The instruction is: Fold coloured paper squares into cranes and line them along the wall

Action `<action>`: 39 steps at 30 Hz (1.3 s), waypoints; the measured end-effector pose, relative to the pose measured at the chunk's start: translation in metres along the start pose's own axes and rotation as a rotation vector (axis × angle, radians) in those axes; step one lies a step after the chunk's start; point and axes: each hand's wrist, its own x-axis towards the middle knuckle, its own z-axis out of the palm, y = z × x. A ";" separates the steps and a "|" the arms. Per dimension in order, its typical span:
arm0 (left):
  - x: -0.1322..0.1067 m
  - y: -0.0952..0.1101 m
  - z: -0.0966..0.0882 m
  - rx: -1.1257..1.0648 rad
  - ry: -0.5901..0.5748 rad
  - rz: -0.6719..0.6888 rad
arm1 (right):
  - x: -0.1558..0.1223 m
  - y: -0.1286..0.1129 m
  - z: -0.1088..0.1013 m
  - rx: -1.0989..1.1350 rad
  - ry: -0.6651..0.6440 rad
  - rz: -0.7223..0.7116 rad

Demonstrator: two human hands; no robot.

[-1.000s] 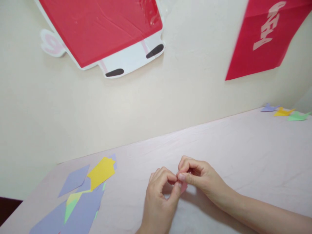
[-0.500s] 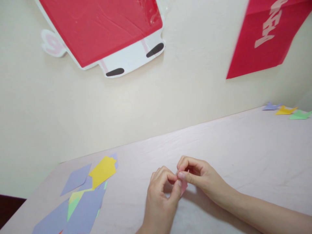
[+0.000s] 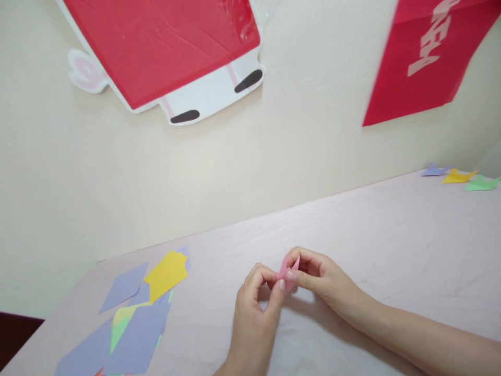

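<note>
Pinches the pink folded paper (image 3: 290, 287) from both sides, with its left edge between thumb and forefinger of the left hand (image 3: 256, 300) and its right part in the close-set fingertips of the right hand (image 3: 319, 269). Cannot tell whether touching the pale table (image 3: 371, 235) beneath. Risks a tear, most likely, from pulling too hard with opposed fingertips, or a skewed crease from a slip of so small a hold. Now shows two points standing up, unlike half a second ago, with mostly a pink bit visible below the fingers. Includes, left of the pink folded paper, overlapping purple sheets (image 3: 139, 334), a yellow sheet (image 3: 167, 275) and a green piece (image 3: 118, 331). Shows, beyond and well to its right, a purple figure (image 3: 434, 170), yellow figure (image 3: 458, 177) and green figure (image 3: 480, 183) in a row. Ends behind it with a wall (image 3: 313, 146), bearing a red-and-white cut-out (image 3: 183, 47) up to its left.
</note>
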 end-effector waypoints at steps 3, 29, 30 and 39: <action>0.000 0.001 0.001 0.006 0.026 0.002 | -0.001 0.001 0.001 -0.011 -0.013 -0.024; 0.000 0.004 -0.001 0.093 0.116 0.128 | -0.003 -0.002 0.000 -0.100 0.129 -0.075; 0.000 0.004 -0.002 0.090 0.121 0.156 | -0.004 -0.002 0.000 -0.119 0.107 -0.083; -0.001 0.004 -0.002 0.042 0.071 0.200 | -0.006 0.001 -0.001 -0.257 0.064 -0.144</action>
